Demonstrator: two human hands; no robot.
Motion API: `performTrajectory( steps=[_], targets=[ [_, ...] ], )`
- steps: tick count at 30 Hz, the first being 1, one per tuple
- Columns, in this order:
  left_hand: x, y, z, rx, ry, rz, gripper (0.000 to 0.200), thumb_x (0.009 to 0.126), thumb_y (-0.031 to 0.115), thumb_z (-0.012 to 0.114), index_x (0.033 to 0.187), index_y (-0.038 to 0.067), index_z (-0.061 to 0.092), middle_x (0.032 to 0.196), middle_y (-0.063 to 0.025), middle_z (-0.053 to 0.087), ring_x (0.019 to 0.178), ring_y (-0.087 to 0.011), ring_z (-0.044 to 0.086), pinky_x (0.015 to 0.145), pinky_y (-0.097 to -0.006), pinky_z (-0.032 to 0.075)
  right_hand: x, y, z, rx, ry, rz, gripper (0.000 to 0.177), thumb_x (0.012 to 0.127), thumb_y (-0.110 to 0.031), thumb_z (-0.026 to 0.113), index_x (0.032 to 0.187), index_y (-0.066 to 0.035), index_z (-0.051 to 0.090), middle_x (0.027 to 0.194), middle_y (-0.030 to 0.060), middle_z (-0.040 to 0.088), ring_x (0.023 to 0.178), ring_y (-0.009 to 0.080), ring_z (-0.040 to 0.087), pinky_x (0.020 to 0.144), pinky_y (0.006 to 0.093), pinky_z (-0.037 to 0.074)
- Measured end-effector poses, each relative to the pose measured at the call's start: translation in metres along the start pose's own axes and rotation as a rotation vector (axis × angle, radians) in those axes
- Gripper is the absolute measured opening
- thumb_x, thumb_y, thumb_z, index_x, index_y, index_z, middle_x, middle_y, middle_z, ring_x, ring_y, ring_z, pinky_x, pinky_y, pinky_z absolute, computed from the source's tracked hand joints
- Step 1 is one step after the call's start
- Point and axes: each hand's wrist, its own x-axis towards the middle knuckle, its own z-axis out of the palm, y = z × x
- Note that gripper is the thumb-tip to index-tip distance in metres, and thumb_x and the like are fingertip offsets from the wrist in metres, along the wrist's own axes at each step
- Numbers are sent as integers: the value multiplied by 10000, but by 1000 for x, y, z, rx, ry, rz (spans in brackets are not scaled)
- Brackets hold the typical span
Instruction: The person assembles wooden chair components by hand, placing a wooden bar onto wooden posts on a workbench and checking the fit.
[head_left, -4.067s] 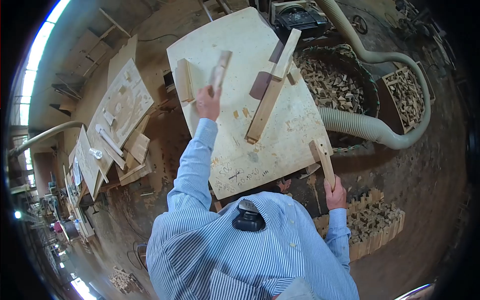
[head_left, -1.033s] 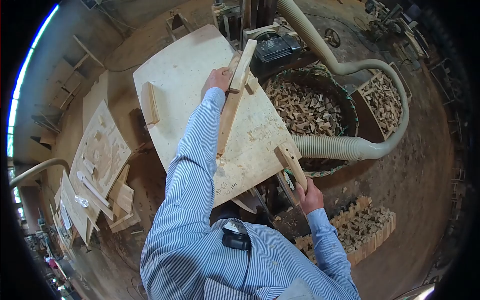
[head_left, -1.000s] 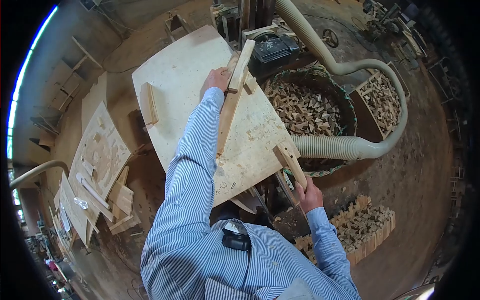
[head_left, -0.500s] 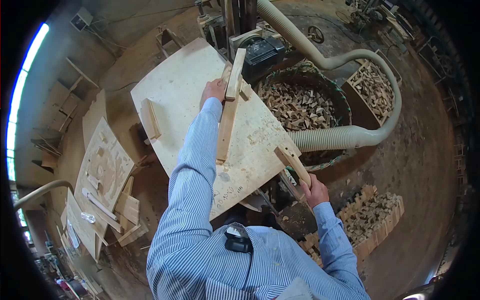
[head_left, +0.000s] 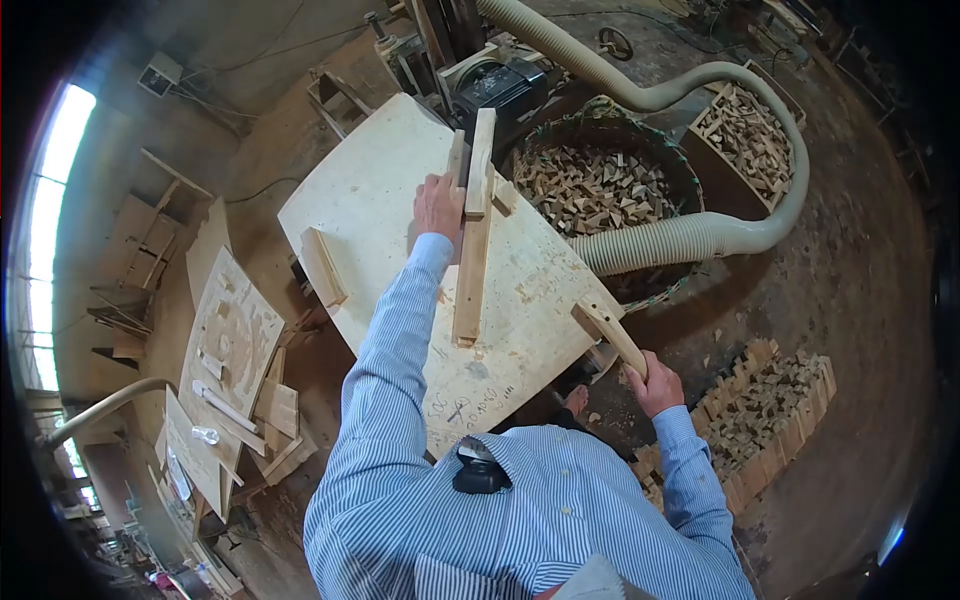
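On the pale plywood tabletop, my left hand is closed on a short wooden piece beside the upright guide board. A long wooden strip runs from there toward my body. My palm hides most of the short piece. At the table's right corner, my right hand wraps round the end of a wooden lever. The lever's far end meets a drilled block at the table edge.
A motor sits behind the tabletop. To the right, a basket holds wood offcuts under a ribbed hose. A wooden piece lies at the table's left. More offcuts fill a wood-walled stack on the floor.
The whole view has shifted, so the table sits lower and further right. My left hand has slid slightly toward me along the guide. A foot now shows beneath the table's corner.
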Motion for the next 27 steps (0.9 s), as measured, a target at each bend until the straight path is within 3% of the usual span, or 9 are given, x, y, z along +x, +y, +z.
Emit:
performTrajectory(
  steps=[2,4,8,10,11,13,20,22,27],
  targets=[
    [-17,-3,9,-89,33,86,410,984,252,681,1361,90,692,1195,-175,660,1170,-385,627,1037,-482,506,-8,4,-5,3,2,4,411,1019,-415,669,1268,-90,624,1058,214,764,947,426,745,820,500,597],
    [-30,-9,13,-142,34,-243,436,992,304,694,1358,66,690,1208,-183,667,1137,-369,643,1013,-466,522,-16,8,-7,4,-4,16,417,1017,-415,673,1270,-87,624,1058,215,764,948,425,745,821,501,598],
    [-43,-7,24,-186,-179,-289,405,999,315,727,1310,55,729,1163,-189,677,1111,-327,675,961,-434,571,-26,22,-7,8,-20,22,430,1015,-411,674,1287,-82,625,1069,216,763,956,426,745,826,500,600],
    [-42,-16,47,-294,-104,-310,368,993,282,742,1267,37,755,1133,-173,700,990,-272,729,783,-370,629,-33,25,-8,5,-17,15,438,1015,-411,674,1297,-80,624,1072,218,763,959,426,744,828,499,601],
    [-39,-19,55,-297,-104,-312,368,993,282,742,1267,37,755,1133,-173,700,990,-272,729,783,-370,629,-34,23,-11,18,-16,11,420,1013,-381,678,1295,-77,618,1072,229,760,967,436,742,828,508,598],
    [-31,-24,65,-296,-102,-275,339,992,253,747,1251,35,769,1054,-157,745,858,-219,755,644,-316,625,-35,25,-13,33,-12,4,403,1011,-352,681,1294,-73,611,1073,239,758,976,446,739,828,516,595],
    [-7,-26,77,-297,-84,-261,319,978,241,759,1232,51,787,960,-129,790,780,-189,756,657,-308,627,-37,32,-10,0,-34,16,433,1015,-416,667,1279,-76,621,1039,229,761,916,429,747,789,504,605],
    [-3,-21,72,-315,-124,-337,331,969,249,767,1233,52,788,1004,-144,800,832,-212,765,725,-336,627,-37,31,-10,-10,-40,13,424,1014,-416,669,1255,-72,620,1026,230,760,908,429,747,783,503,605],
    [-4,0,58,-249,-82,-315,370,978,299,750,1253,53,780,1043,-181,803,932,-284,771,872,-394,599,-37,34,-8,-3,-75,35,435,1007,-346,691,1323,-62,601,1077,246,751,969,448,741,830,507,602]
  ],
)
